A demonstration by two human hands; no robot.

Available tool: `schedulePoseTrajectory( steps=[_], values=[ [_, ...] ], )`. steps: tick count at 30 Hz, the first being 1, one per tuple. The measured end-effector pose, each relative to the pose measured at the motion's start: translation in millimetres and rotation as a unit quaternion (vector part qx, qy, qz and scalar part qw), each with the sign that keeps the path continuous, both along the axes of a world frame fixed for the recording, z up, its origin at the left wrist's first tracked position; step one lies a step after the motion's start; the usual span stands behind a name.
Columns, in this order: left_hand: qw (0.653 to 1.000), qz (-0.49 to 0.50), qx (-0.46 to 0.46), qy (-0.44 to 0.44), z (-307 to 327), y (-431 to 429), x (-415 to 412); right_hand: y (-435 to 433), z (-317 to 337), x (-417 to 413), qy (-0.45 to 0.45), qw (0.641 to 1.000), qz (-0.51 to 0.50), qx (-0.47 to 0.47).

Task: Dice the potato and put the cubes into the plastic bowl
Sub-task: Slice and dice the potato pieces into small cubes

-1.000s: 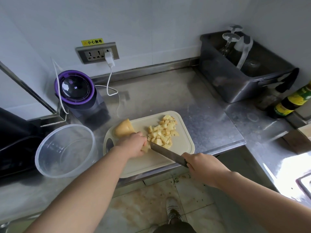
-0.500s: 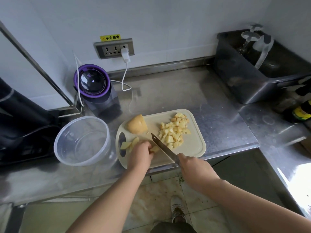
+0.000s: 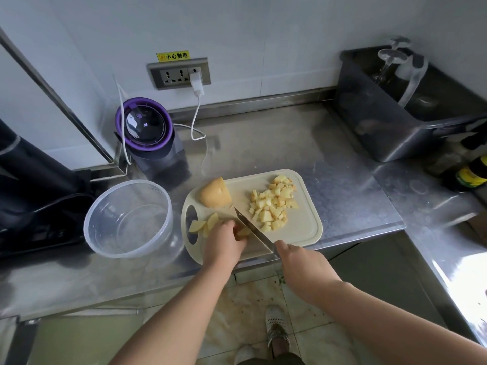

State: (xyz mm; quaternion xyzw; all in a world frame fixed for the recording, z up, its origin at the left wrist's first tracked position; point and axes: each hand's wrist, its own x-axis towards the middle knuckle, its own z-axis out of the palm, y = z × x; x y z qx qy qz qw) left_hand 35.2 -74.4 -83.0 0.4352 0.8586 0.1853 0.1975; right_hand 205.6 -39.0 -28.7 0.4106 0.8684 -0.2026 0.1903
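Near the cutting board's seven o'clock, the left hand pinches potato strips; the right hand grips the knife, which may slip and nick that hand.

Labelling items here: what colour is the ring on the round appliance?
Purple ring, around a dark dome; head view.

Soft, even light fills the scene, white glare burns the counter at its right edge, shadows are faint, and the wide lens bends the outer lines.
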Motion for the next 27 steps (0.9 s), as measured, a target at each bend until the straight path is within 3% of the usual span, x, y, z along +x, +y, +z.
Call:
schedulePoseTrajectory(
  steps=[8, 27],
  values=[
    [0.997, 0.038, 0.026, -0.054, 0.4, -3.4, 2.9, -0.1, 16.3, 3.1, 0.012, 0.999, 0.017, 0.043],
    [0.999, 0.018, 0.015, -0.037, -7.0, -4.0, -0.1, -3.8, 10.1, 1.7, 0.008, 1.0, 0.016, 0.002]
  ],
)
